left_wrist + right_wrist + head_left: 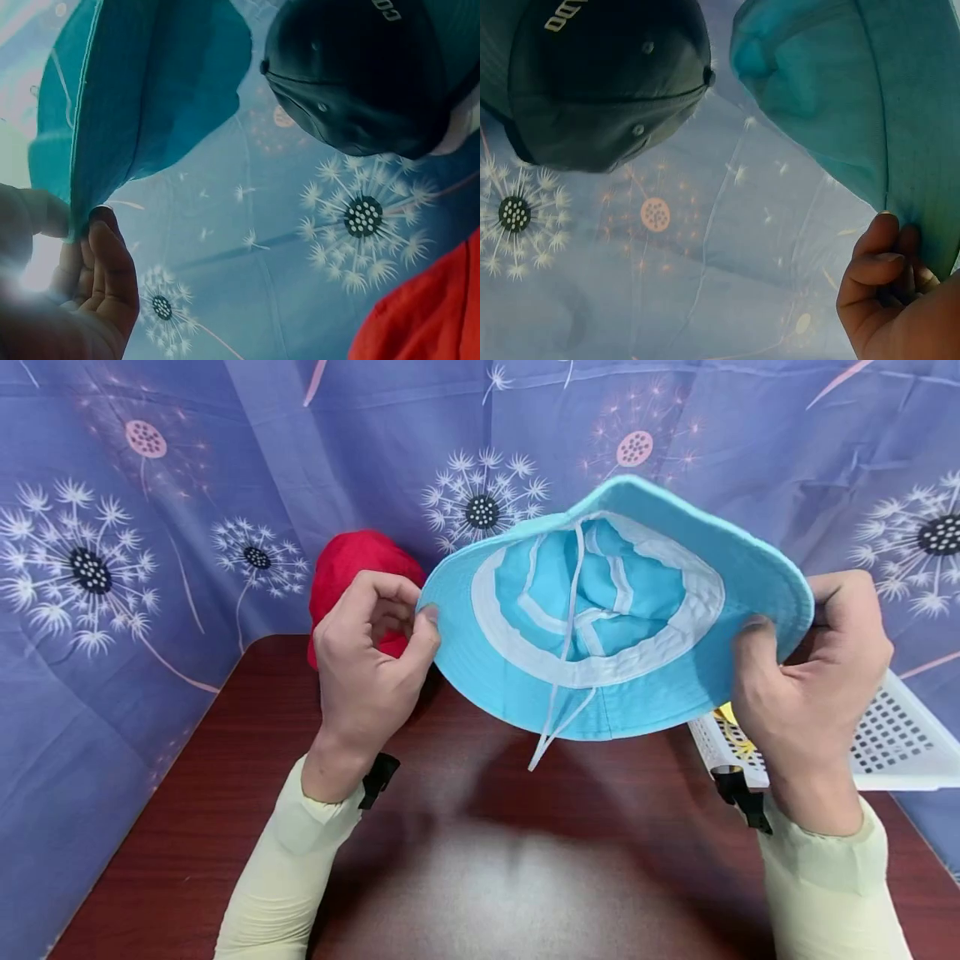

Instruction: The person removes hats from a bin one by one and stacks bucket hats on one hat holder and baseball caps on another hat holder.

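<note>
A light blue bucket hat is held up above the table, its inside with white seam tape facing the head camera. A thin white cord crosses its opening and dangles below the brim. My left hand pinches the brim's left edge between thumb and fingers. On the opposite side, my right hand grips the brim, thumb on the inner face. Both wrist views show the outside of the hat, with the left fingers and the right fingers at its edge.
Behind my left hand, a red cloth hat stands on the brown table. A white perforated basket with something yellow is at the right. Both wrist views show a dark cap with pale letters. A dandelion-print curtain hangs behind.
</note>
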The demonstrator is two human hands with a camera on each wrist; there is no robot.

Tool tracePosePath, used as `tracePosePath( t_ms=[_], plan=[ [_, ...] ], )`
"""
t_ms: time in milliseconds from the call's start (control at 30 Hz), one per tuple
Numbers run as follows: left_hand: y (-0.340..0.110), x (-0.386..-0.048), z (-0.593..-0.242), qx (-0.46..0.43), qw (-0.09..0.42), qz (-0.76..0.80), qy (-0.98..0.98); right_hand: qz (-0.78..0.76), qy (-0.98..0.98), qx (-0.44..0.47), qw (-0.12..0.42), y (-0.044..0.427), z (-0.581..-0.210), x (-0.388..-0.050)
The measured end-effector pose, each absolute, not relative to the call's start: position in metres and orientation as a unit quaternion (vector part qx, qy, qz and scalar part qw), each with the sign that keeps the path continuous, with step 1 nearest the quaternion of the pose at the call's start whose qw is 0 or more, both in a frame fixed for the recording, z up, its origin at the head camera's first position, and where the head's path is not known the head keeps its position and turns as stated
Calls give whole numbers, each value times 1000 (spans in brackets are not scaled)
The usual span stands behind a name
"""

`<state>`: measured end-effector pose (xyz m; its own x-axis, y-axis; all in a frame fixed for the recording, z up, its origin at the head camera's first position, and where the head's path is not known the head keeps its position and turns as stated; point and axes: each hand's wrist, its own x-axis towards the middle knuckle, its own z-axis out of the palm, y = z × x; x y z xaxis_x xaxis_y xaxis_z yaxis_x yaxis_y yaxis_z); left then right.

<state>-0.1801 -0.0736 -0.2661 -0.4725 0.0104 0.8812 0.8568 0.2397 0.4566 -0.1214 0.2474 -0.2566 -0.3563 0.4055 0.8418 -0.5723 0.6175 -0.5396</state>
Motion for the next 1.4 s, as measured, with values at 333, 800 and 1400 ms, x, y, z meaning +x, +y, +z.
tracePosePath(
  t_ms=[333,800,1400],
  plan=[
    [-85,-188,-271,-278,387,-510,-716,414,-718,54,557,259,-254,-124],
    [-82,-187,-270,-296,373,-586,-656,485,-696,65,525,265,-263,-132],
    [-78,-184,-265,-328,427,-589,-602,683,-620,17,385,267,-262,-134]
  ],
)
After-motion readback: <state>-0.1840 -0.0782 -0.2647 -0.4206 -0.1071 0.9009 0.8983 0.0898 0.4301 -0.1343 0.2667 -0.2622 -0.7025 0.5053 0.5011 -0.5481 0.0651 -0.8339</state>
